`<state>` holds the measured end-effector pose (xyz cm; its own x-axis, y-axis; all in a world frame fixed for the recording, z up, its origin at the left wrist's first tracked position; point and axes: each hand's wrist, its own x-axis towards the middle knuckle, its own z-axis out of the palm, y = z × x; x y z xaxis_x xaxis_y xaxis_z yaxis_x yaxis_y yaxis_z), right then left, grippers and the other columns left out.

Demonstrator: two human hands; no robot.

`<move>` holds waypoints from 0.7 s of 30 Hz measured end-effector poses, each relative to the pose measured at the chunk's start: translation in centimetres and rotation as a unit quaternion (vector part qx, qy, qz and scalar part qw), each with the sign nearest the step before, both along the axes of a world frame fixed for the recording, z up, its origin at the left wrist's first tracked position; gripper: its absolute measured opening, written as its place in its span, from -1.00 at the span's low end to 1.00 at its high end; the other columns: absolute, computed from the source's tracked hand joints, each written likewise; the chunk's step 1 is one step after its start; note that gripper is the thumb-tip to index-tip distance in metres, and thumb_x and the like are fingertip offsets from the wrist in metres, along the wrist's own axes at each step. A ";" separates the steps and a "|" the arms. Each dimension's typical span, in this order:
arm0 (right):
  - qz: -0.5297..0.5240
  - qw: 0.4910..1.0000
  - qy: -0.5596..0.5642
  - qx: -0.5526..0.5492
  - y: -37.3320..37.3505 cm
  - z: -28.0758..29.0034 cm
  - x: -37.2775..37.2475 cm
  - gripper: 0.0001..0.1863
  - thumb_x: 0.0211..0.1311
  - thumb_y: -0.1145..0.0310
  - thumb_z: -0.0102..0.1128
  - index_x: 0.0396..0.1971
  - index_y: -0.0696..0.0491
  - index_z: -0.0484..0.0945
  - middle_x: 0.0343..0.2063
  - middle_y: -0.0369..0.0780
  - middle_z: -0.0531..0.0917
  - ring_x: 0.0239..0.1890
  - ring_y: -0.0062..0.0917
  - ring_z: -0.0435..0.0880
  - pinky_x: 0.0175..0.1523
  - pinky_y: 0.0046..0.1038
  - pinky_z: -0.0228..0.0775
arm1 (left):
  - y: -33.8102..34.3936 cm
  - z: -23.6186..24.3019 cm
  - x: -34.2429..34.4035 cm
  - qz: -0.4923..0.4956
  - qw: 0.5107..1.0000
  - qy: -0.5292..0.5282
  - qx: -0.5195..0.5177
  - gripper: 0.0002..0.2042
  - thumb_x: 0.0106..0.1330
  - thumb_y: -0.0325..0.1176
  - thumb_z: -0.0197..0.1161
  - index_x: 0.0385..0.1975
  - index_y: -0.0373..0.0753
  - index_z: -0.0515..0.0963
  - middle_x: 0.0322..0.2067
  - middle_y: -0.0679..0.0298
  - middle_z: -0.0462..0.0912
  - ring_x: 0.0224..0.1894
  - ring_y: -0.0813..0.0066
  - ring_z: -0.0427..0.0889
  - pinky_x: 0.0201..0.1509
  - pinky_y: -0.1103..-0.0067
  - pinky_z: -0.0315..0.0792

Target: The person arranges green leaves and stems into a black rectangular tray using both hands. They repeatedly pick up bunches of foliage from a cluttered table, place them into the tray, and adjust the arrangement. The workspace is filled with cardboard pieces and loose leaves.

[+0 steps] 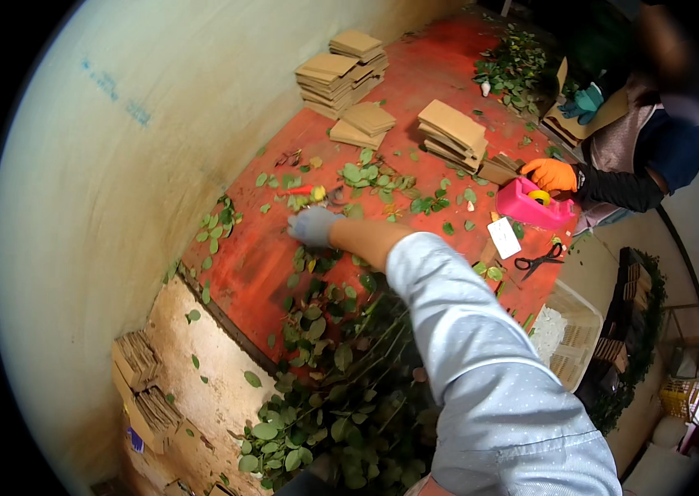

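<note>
My right arm, in a light blue dotted sleeve, crosses the red table (pixel 248 281). My right hand (pixel 312 226), in a thin grey-blue glove, is just on the near side of red-and-yellow-handled pruning shears (pixel 308 193). Its fingers show only partly, and their grip is unclear. A large bunch of leafy green stems (pixel 341 355) hangs over the table's near edge, below my forearm. My left hand is not visible.
Stacks of folded cardboard (pixel 324 78) stand along the wall, with another cardboard stack (pixel 453 132) mid-table. A co-worker's orange-gloved hand (pixel 551 175) is beside a pink tape dispenser (pixel 531 205). Black scissors (pixel 540 261) lie near the right edge, above a cream crate (pixel 577 339).
</note>
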<state>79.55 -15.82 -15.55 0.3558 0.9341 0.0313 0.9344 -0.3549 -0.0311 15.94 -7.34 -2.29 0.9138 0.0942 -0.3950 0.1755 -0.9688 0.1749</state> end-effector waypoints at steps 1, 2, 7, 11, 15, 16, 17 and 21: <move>0.004 1.000 -0.004 0.000 -2.2 -0.1 -0.9 -0.78 0.33 0.38 0.10 -0.12 0.08 0.63 -0.07 -0.08 0.61 -0.16 -0.25 0.73 -0.16 -0.26 0.60 | 0.0 -0.1 0.4 -0.003 1.000 -0.002 -0.001 -0.13 0.13 0.00 0.42 0.44 -0.27 0.29 0.50 -0.11 0.16 0.26 -0.27 0.37 0.38 0.05 0.28; 0.003 1.000 -0.008 0.000 -4.9 -0.2 -1.6 -0.79 0.33 0.36 0.10 -0.14 0.09 0.63 -0.07 -0.08 0.61 -0.17 -0.24 0.73 -0.18 -0.24 0.59 | 0.2 -0.3 1.1 -0.009 1.000 -0.004 -0.003 -0.13 0.14 0.00 0.42 0.44 -0.27 0.29 0.50 -0.11 0.16 0.26 -0.27 0.36 0.38 0.05 0.28; -0.087 0.983 0.097 -0.130 -14.9 3.9 -4.0 -0.77 0.28 0.32 0.14 -0.20 0.09 0.70 -0.14 -0.05 0.67 -0.14 -0.18 0.74 -0.08 -0.18 0.60 | 0.3 -0.8 2.9 -0.019 1.000 -0.009 -0.006 -0.14 0.16 0.00 0.41 0.44 -0.28 0.29 0.50 -0.12 0.16 0.28 -0.27 0.35 0.39 0.05 0.27; -0.113 0.944 0.208 -0.229 -15.5 11.2 -1.3 -0.73 0.24 0.30 0.15 -0.17 0.11 0.69 -0.16 0.00 0.72 -0.08 -0.14 0.74 -0.03 -0.15 0.59 | 0.0 -1.1 3.8 -0.014 1.000 -0.011 -0.006 -0.15 0.17 -0.01 0.41 0.43 -0.29 0.29 0.50 -0.12 0.15 0.29 -0.27 0.34 0.40 0.05 0.26; -0.246 0.959 0.122 0.066 -12.9 9.6 5.7 -0.60 0.27 0.27 0.15 0.07 0.06 0.60 -0.05 -0.03 0.67 0.02 -0.11 0.66 0.12 -0.17 0.51 | -0.3 -1.3 4.7 -0.009 1.000 -0.007 -0.006 -0.16 0.19 -0.01 0.40 0.43 -0.30 0.29 0.50 -0.13 0.15 0.30 -0.28 0.33 0.41 0.05 0.25; -0.271 0.954 0.067 0.111 -12.3 8.1 8.0 -0.56 0.28 0.26 0.14 0.15 0.03 0.56 0.02 -0.05 0.64 0.09 -0.12 0.62 0.16 -0.15 0.47 | -0.4 -1.3 4.9 -0.008 1.000 -0.005 -0.005 -0.16 0.19 -0.01 0.40 0.43 -0.31 0.28 0.50 -0.13 0.15 0.30 -0.28 0.33 0.41 0.05 0.25; -0.293 0.950 0.015 0.108 -11.8 6.4 10.0 -0.57 0.30 0.27 0.13 0.16 0.02 0.55 0.06 -0.07 0.61 0.13 -0.13 0.58 0.16 -0.13 0.46 | -0.5 -1.3 5.1 -0.004 1.000 -0.005 -0.005 -0.16 0.19 -0.01 0.39 0.43 -0.31 0.28 0.50 -0.13 0.15 0.30 -0.28 0.33 0.41 0.05 0.25; -0.318 0.942 -0.086 0.063 -10.5 1.8 16.3 -0.60 0.33 0.28 0.11 0.15 -0.04 0.56 0.23 -0.15 0.47 0.27 -0.16 0.44 0.21 -0.07 0.39 | -0.9 -1.4 5.8 0.004 1.000 -0.001 -0.001 -0.17 0.21 -0.02 0.39 0.43 -0.32 0.28 0.50 -0.14 0.15 0.32 -0.28 0.32 0.42 0.06 0.24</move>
<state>95.81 -26.28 -13.70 0.8214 0.5190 0.2366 0.5296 -0.8480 0.0216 21.79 -8.20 -3.65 0.9138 0.1004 -0.3936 0.1830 -0.9669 0.1781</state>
